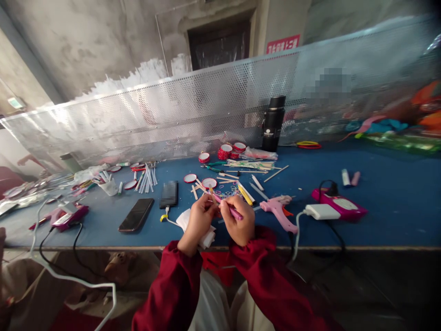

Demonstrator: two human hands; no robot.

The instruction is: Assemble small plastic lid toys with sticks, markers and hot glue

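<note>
My two hands meet just above the near edge of the blue table (379, 197), both in dark red sleeves. My right hand (238, 221) is closed around a pink stick (230, 209) that pokes out left and right of the fingers. My left hand (199, 219) pinches the stick's left end with curled fingers. Under my left hand lies a folded white cloth (207, 237). Loose sticks, a yellow stick (245, 195) and small rubber bands are scattered just beyond my hands.
A pink glue gun (279, 211) lies right of my hands, beside a white adapter (322, 211) and a pink box (341, 204). Two phones (137, 214) lie left. Red tape rolls (225, 151), a black flask (273, 123) and a perforated metal screen (172, 110) stand behind.
</note>
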